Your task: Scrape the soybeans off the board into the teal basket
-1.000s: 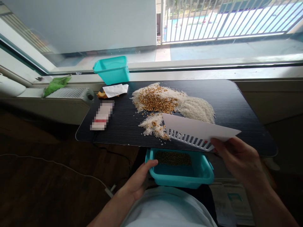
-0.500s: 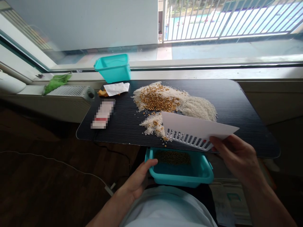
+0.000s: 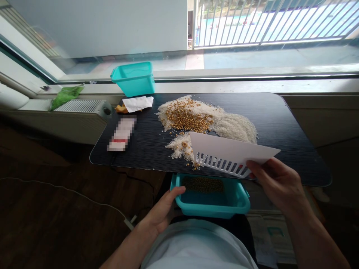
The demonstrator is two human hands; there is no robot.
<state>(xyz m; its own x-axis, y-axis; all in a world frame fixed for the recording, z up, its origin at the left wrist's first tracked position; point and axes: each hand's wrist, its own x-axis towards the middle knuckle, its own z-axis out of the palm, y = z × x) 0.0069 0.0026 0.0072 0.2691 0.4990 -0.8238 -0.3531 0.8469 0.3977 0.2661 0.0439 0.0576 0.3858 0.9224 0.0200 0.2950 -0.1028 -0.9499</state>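
One slotted white sheet, pinched in right grip. Left grip clasps near-side teal tub, left end.

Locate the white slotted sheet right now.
In the head view, right of centre: the slotted sheet is in the right hand, its left end beside the small rice pile.

Dark tabletop under grains, beans

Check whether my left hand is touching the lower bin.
Touching: the head view shows your left hand hooked over the left rim of the lower bin.
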